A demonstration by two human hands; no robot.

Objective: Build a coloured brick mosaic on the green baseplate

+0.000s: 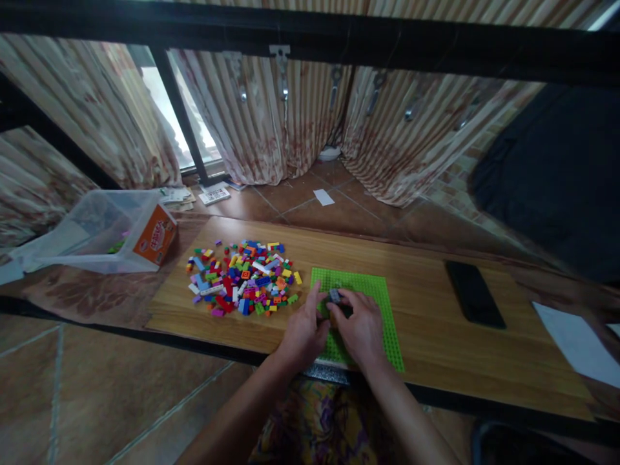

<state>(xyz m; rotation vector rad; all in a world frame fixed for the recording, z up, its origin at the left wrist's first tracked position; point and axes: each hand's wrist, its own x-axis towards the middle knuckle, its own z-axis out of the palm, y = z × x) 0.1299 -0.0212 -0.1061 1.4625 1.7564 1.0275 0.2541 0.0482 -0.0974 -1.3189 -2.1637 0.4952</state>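
Right hand (361, 323), centre frame: grip pinching a grey brick (334, 296). Left hand (305, 332), just beside: whether its grip holds anything, I cannot tell. Green baseplate (375, 284), beneath both: visible margins bare. Brick pile (246, 274), left of centre, on the tabletop (426, 349): loose, apparently the bulk unplaced.

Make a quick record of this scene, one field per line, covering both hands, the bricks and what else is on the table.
Left hand: over the green baseplate, index finger extended; grip unclear
Right hand: fingertips pinching a small grey brick
Loose bricks: mixed colours, heaped left of baseplate
Black phone: lying flat, right of baseplate
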